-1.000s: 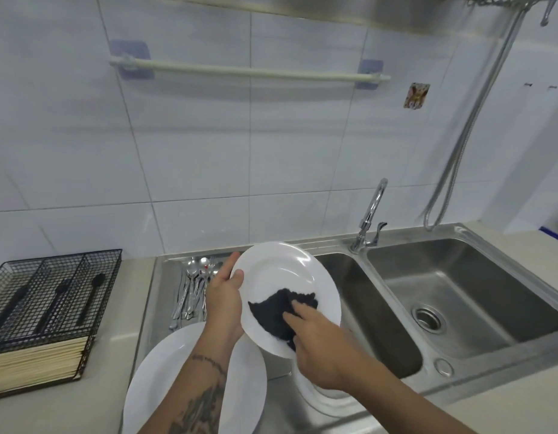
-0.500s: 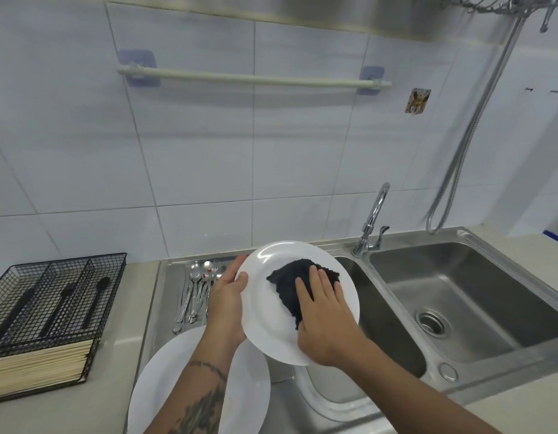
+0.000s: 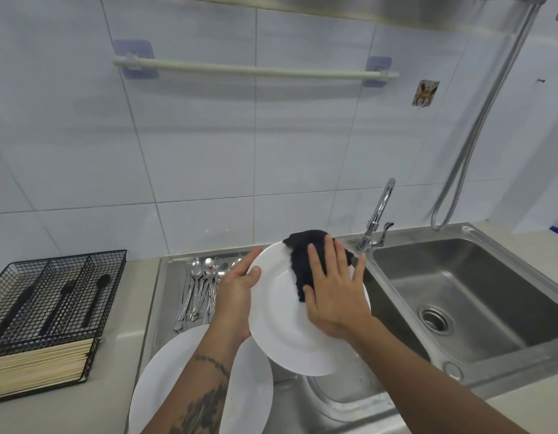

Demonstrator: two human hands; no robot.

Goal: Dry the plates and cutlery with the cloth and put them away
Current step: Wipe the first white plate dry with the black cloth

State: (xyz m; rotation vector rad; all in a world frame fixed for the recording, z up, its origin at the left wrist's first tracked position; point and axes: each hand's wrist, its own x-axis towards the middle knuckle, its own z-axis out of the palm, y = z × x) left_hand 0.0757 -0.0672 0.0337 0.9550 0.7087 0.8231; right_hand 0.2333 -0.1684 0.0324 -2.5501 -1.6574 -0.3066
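White plate (image 3: 281,321) sits tilted between the hands, face toward the person. Left hand (image 3: 237,296) grips its left rim; right hand (image 3: 334,292) presses a black cloth (image 3: 306,261) flat on the upper part, fingers spread and pointing up.

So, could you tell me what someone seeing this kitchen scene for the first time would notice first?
The eye lands on the white plate held tilted over the sink's edge: the left hand grips its rim while the right hand presses a dark cloth flat against its upper part. To the left, metal cutlery lies on the drainboard, and a second white plate sits below the left forearm.
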